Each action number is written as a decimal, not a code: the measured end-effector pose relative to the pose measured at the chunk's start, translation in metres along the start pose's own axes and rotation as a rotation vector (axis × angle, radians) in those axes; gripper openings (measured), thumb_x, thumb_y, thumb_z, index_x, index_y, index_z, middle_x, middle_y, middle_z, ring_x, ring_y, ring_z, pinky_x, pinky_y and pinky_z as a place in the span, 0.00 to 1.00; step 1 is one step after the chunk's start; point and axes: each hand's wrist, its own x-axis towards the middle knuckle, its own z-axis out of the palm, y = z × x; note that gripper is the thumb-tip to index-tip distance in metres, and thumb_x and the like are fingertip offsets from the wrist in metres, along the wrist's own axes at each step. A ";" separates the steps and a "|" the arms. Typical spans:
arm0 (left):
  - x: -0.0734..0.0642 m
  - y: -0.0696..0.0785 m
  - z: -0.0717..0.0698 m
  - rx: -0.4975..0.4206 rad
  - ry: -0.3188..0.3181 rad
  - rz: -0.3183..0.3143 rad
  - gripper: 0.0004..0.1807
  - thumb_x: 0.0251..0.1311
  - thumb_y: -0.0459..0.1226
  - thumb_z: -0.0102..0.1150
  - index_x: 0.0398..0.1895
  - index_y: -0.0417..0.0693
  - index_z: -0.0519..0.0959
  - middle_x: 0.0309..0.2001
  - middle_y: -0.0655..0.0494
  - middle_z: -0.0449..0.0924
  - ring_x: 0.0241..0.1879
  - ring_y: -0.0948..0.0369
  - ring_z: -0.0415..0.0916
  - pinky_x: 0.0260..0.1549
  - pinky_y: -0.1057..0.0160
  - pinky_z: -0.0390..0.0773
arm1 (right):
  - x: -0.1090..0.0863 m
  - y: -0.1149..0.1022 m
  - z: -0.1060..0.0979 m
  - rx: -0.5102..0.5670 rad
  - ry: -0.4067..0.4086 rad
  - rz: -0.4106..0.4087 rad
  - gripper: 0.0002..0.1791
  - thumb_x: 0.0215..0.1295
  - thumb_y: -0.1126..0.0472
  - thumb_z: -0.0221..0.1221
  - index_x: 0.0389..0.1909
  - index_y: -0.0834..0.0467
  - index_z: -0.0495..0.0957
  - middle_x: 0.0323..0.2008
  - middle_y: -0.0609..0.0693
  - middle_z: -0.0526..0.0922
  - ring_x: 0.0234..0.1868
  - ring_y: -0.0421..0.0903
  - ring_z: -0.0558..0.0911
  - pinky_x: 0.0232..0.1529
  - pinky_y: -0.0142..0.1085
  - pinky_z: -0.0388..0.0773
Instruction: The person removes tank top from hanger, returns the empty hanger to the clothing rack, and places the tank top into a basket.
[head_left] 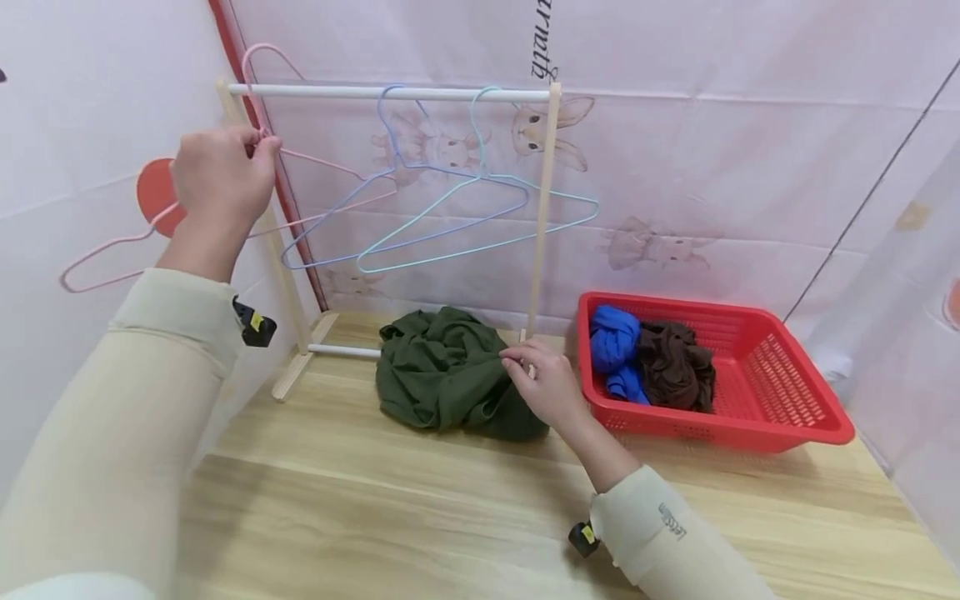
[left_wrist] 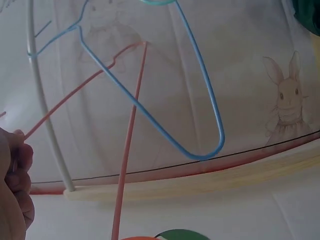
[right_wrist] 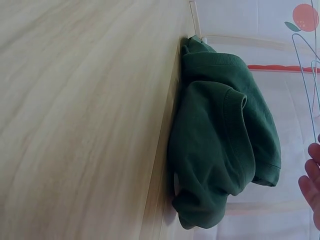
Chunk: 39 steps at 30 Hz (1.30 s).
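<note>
High at the left end of the rack, my left hand (head_left: 225, 175) grips a pink hanger (left_wrist: 132, 110) near its neck. The hanger's hook rises above the white rod (head_left: 330, 92); whether it rests on the rod I cannot tell. A dark green garment (head_left: 442, 375) lies bunched on the table below the rod, and a ribbed edge shows in the right wrist view. My right hand (head_left: 547, 383) is by the garment's right side, fingers loosely bent. In the right wrist view those fingers (right_wrist: 312, 170) appear apart from the cloth.
A blue hanger (left_wrist: 200, 157) and a mint green hanger (head_left: 597, 206) hang from the rod. Right of the rack's wooden post (head_left: 546, 192) stands a red basket (head_left: 720, 429), holding blue cloth (head_left: 615, 337) and brown cloth (head_left: 675, 367). A printed curtain backs the wooden table (head_left: 420, 517).
</note>
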 end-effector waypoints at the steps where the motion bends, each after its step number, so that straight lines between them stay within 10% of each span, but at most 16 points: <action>1: 0.003 0.001 0.003 -0.008 -0.011 -0.010 0.27 0.72 0.54 0.42 0.61 0.48 0.78 0.50 0.41 0.83 0.46 0.44 0.80 0.28 0.59 0.69 | 0.000 0.000 -0.001 0.004 -0.012 0.008 0.08 0.65 0.61 0.63 0.42 0.58 0.86 0.42 0.51 0.87 0.45 0.48 0.83 0.47 0.43 0.82; 13: 0.029 0.012 0.030 0.000 -0.086 -0.053 0.29 0.74 0.52 0.38 0.61 0.43 0.78 0.51 0.40 0.81 0.51 0.43 0.75 0.33 0.59 0.65 | -0.015 0.006 0.007 -0.043 -0.296 0.135 0.15 0.66 0.55 0.63 0.51 0.55 0.83 0.51 0.51 0.82 0.56 0.50 0.79 0.60 0.47 0.74; 25: 0.031 0.012 0.049 0.041 -0.228 -0.048 0.29 0.73 0.53 0.39 0.63 0.44 0.76 0.53 0.38 0.78 0.51 0.42 0.71 0.37 0.49 0.69 | -0.018 0.005 0.006 -0.047 -0.336 0.159 0.16 0.67 0.54 0.62 0.53 0.55 0.82 0.53 0.50 0.80 0.58 0.50 0.77 0.62 0.47 0.73; 39: 0.016 0.012 0.064 0.100 -0.205 0.006 0.35 0.74 0.56 0.31 0.61 0.36 0.75 0.53 0.31 0.78 0.54 0.37 0.69 0.56 0.35 0.60 | -0.017 0.006 0.004 -0.034 -0.339 0.186 0.17 0.67 0.54 0.62 0.53 0.55 0.82 0.54 0.51 0.79 0.59 0.51 0.77 0.62 0.48 0.73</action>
